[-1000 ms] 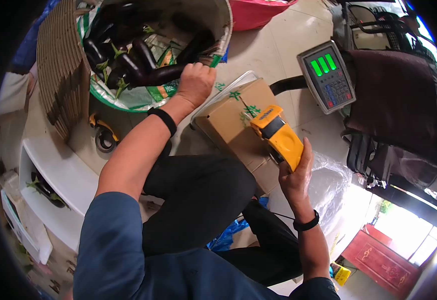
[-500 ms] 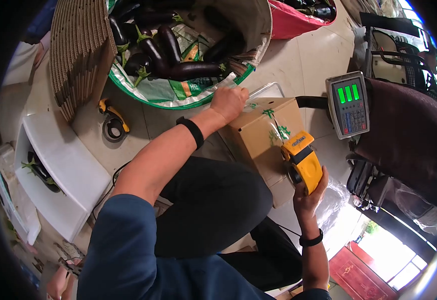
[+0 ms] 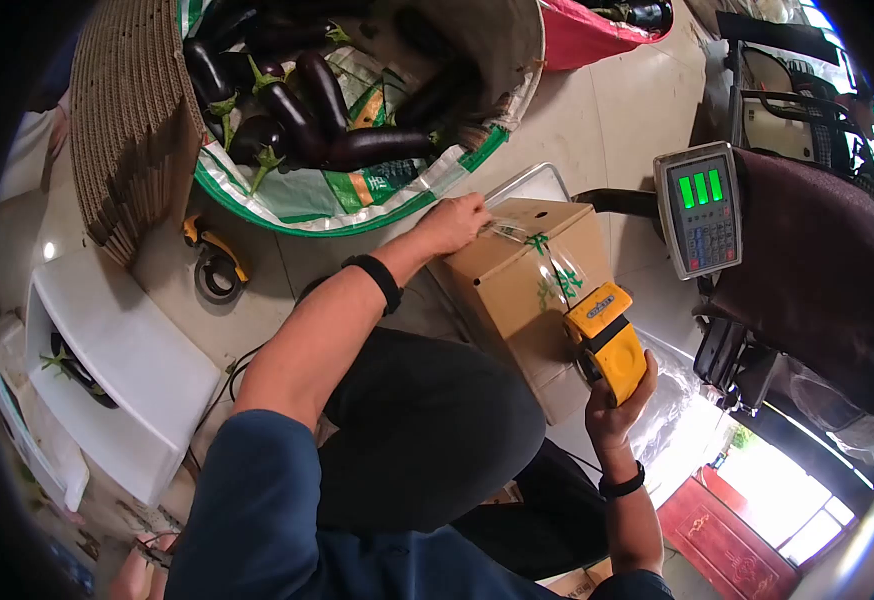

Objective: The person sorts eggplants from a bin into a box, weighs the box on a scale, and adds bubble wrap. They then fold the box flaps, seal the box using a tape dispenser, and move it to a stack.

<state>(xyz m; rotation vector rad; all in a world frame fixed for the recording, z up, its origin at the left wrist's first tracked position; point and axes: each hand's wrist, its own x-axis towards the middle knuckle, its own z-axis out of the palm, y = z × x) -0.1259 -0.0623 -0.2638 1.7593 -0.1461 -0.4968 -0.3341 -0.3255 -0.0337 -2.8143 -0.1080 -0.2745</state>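
A closed cardboard box [image 3: 505, 285] stands before me, with clear packing tape [image 3: 560, 262] bearing green print across it. My left hand [image 3: 454, 224] is at the box's far left edge, its fingers curled together at the tape's end; the exact grip is partly hidden. My right hand [image 3: 619, 408] is wrapped around a yellow tape dispenser [image 3: 612, 345], held against the near right side of the box. The tape stretches over the box between the dispenser and my left hand.
A large green-rimmed basket [image 3: 357, 226] holds several eggplants [image 3: 382, 147]. Stacked cardboard [image 3: 127, 130], another tape dispenser [image 3: 219, 262] and a white bin [image 3: 132, 350] are to the left. A scale display [image 3: 699, 210] stands right, near a red container [image 3: 587, 38]. Another person's hand [image 3: 137, 570] shows lower left.
The view has shifted slightly, so the basket and bin appear further left and lower. The tape dispenser and my right hand sit a little lower in view. Both hands keep their grips.
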